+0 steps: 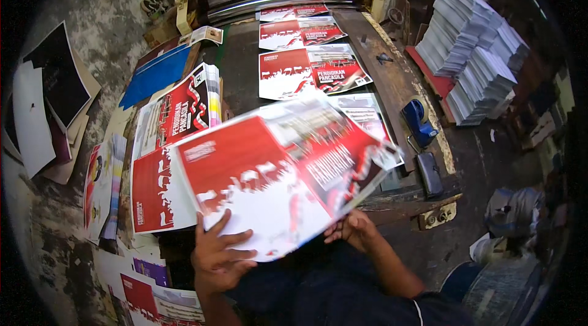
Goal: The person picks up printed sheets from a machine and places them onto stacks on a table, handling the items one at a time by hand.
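A large printed cover sheet (257, 173), red and white with a picture panel, is tilted in front of me and blurred by motion. My left hand (222, 251) grips its lower left edge, with the fingers spread over the printed face. At the lower right edge, the curled fingers of my right hand (352, 231) meet the sheet; part of their hold is hidden. Just left of it lies a thick stack of matching covers (150, 188), partly hidden by the raised sheet. Beyond it, more covers (285, 72) lie in a row on the dark machine bed (239, 81).
Metal rollers (282, 0) span the far end of the bed. On its right side sit a blue tape dispenser (419, 122) and a dark case (429, 174). Tall white paper stacks (459, 32) stand at far right. Blue sheets (156, 75) and a smaller cover stack (101, 188) lie left.
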